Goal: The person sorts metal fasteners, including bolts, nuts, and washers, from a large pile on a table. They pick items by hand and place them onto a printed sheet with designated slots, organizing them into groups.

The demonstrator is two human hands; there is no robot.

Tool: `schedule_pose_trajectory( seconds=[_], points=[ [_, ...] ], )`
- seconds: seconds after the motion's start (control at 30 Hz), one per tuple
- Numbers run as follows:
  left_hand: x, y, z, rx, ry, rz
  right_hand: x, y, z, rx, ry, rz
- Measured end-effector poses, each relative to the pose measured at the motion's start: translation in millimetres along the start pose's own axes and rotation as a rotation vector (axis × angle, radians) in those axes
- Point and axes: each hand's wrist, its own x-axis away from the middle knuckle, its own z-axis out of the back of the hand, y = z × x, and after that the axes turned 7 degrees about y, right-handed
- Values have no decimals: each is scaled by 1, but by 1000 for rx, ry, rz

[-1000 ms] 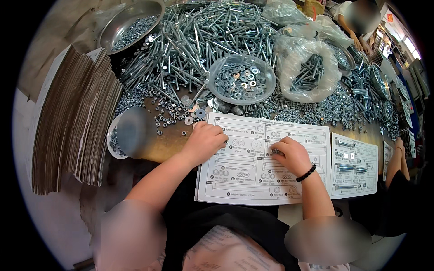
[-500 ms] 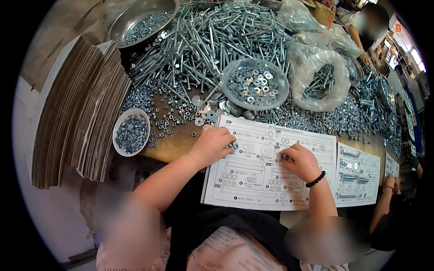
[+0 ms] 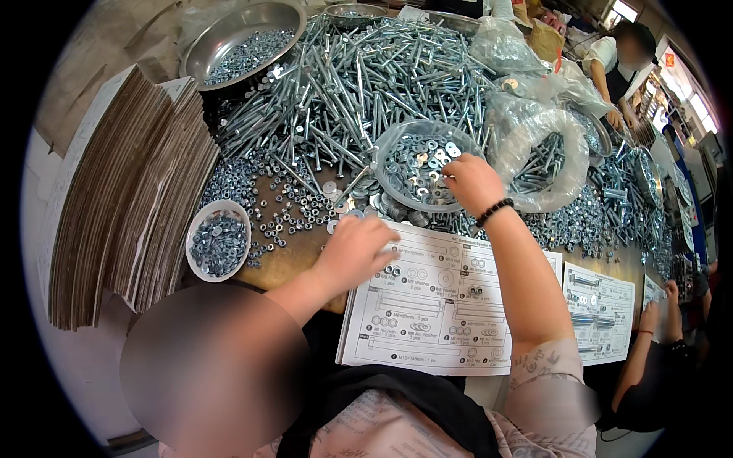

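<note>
My right hand (image 3: 475, 185) reaches over the right side of a clear plastic bowl (image 3: 379, 169) of washers (image 3: 420, 159), its fingertips pinched together; what they hold, if anything, is hidden. A black bead bracelet circles that wrist. My left hand (image 3: 357, 248), a little blurred, hovers above the upper left of a printed sheet stack (image 3: 412, 362), thumb and fingers apart with nothing seen between them. Just below its fingers a few small nuts (image 3: 392, 270) lie on the sheet. Another small group of nuts (image 3: 476, 290) rests near the sheet's middle, left of my right forearm.
Stacked cardboard (image 3: 122, 206) stands left. Beside it are a white bowl (image 3: 190, 248) of small metal parts, loose nuts (image 3: 294, 206) and a steel basin (image 3: 195, 57). A bolt heap (image 3: 366, 84) fills the back; a plastic bag (image 3: 527, 195) of bolts and a second sheet (image 3: 611, 336) lie right. Other people work at right.
My right hand has left the sheet and moved up and away to the washer bowl, leaving nuts behind. My left hand has let go of its nuts and drawn slightly left.
</note>
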Motion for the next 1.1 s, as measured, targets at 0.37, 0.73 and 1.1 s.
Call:
schedule_pose_trajectory(
  seconds=[0.37,0.73,1.1],
  points=[
    [-138,-52,-33,-572,-48,-48,-38,-9,-16,114,-390,-173],
    [-137,-68,-32,-434,-66,77,-36,-5,-19,-175,-236,-213],
    [-52,-42,39,-96,177,42,-60,-29,-48,-92,-260,-178]
  ],
)
